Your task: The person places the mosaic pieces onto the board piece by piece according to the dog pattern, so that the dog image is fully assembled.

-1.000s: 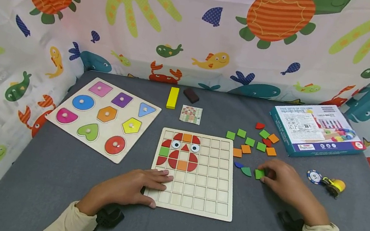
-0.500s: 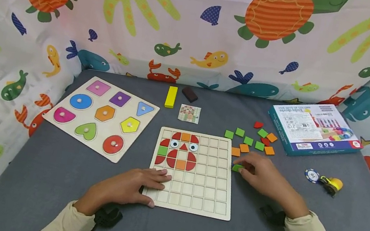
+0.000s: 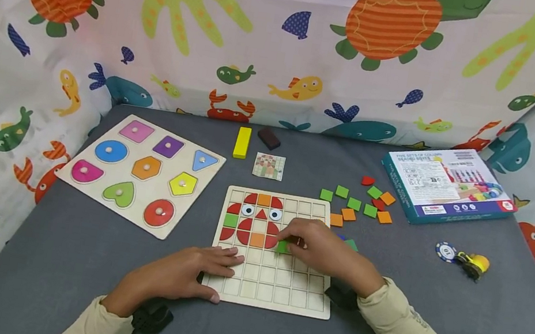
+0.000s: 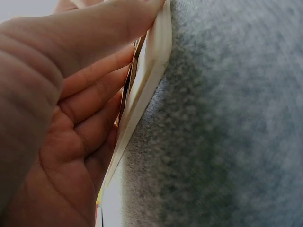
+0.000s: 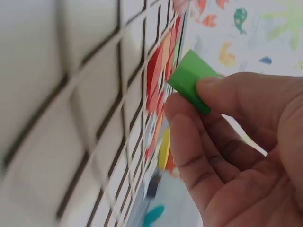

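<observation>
A wooden grid board [image 3: 279, 294] lies on the grey table, with red, orange and green tiles and two eye tiles filling its upper left. My right hand [image 3: 320, 248] hovers over the board's middle and pinches a green square tile [image 3: 283, 246] between thumb and fingers, just right of the placed tiles; the right wrist view shows the green tile [image 5: 191, 80] held above the grid board [image 5: 71, 118]. My left hand [image 3: 187, 274] lies flat on the board's near left corner, its fingers on the board edge [image 4: 142, 99].
Loose green, orange and red tiles [image 3: 359, 202] lie right of the board. A shape-peg puzzle [image 3: 141, 170] sits at left, a pattern card [image 3: 269, 166], yellow block [image 3: 242, 142] and dark block [image 3: 269, 138] behind, a boxed game [image 3: 446, 183] at right, and a poker chip [image 3: 445, 251] with a toy vehicle [image 3: 473, 264].
My right hand picked a green square tile from the loose pile at right and carried it left over the board. The left hand stayed on the board's corner.
</observation>
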